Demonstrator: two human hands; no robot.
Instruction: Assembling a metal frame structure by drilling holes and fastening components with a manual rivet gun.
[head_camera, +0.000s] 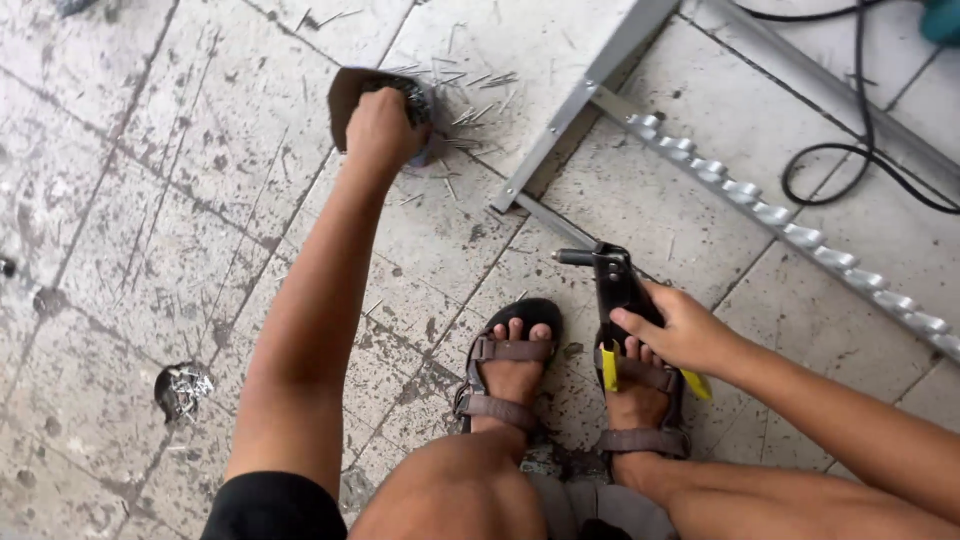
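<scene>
You are crouched over a worn, pale tiled floor (150, 200), its tiles stained, scratched and crossed by dark grout lines, with your sandalled feet (510, 375) planted near the bottom of the view. Your left hand (385, 125) reaches well forward and its fingers are dipped into a small open box of rivets (350, 90); they look curled around some of the rivets, though the back of the hand hides the fingertips, so you cannot tell how tightly. Loose rivets (470, 105) lie scattered on the tile just beside that box. Your right hand (680, 330) is wrapped around the handles of a black hand riveter (615, 290) with yellow grip ends, holding it upright just above your right foot, its nose pointing left. A grey metal frame (575, 100) lies on the floor ahead of the riveter, with a long rail carrying a row of shiny clips (770, 212) running toward the right edge. A black cable (860, 100) loops across the tiles at upper right, and a second small heap of rivets (182, 390) sits at lower left.
</scene>
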